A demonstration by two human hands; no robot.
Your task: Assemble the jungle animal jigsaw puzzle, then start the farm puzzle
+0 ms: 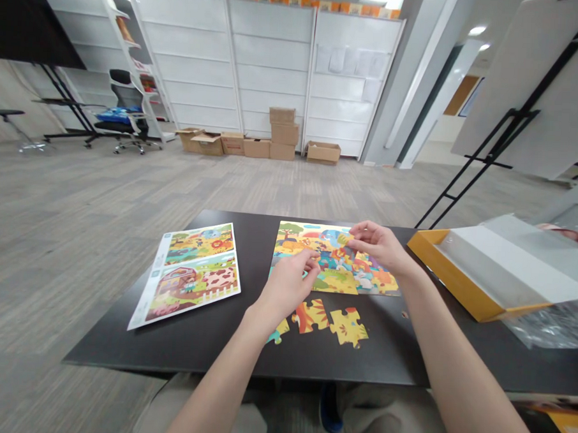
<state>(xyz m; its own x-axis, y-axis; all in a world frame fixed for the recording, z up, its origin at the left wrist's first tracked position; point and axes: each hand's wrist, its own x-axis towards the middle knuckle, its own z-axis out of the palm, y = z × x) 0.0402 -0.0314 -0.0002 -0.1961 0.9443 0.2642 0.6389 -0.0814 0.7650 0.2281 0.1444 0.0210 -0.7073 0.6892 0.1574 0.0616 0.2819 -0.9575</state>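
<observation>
A colourful jigsaw puzzle [336, 282] with animals and trees lies partly assembled in its tray on the dark table. My right hand [381, 249] pinches a yellow-green puzzle piece [344, 240] just above its upper right area. Over the puzzle's left side, my left hand [293, 277] has its fingers curled; whatever they may hold is hidden. Between my forearms lie loose pieces: an orange-red puzzle piece [311, 316], a yellow puzzle piece [349, 326] and a green-teal puzzle piece [279, 331], the last partly covered by my left wrist.
A printed picture sheet [198, 273] lies at the table's left. On the right, an open yellow box [459, 275] sits beside crumpled clear plastic [547, 325]. An easel stand [488, 155] rises behind the box. Cardboard boxes [283, 133] stand along the far white shelves.
</observation>
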